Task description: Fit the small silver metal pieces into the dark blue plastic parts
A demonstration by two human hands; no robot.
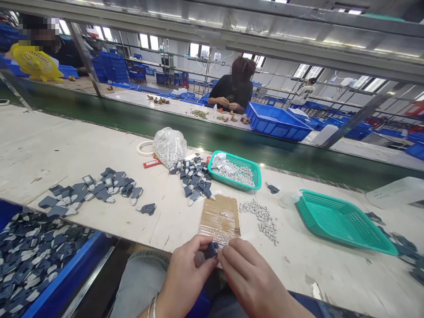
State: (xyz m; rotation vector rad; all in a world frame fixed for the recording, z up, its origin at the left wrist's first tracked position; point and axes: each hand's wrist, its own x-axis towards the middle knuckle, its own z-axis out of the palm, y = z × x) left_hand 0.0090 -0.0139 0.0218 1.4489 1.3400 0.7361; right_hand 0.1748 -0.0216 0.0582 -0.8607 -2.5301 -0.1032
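Just over the table's front edge, my left hand (189, 269) grips a small dark blue plastic part (211, 251) between thumb and fingers. My right hand (249, 270) meets it from the other side, its fingers pinched together at the part's light-coloured end. Whatever lies between those right fingertips is hidden. Beneath and beyond the fingertips lies a piece of brown cardboard (220, 214) with shiny tape on it. To its right, tiny grey-white pieces (261, 218) are spread over the table. A heap of similar dark blue and white parts (194, 176) sits behind the cardboard.
More such parts (96, 190) lie at left, and others fill a blue bin (82, 265). Behind stand a green basket (256, 176) of white pieces, a clear bag (170, 145) and a tape roll (145, 148). A second green basket (344, 216) is at right. Co-workers sit across the green belt (198, 137).
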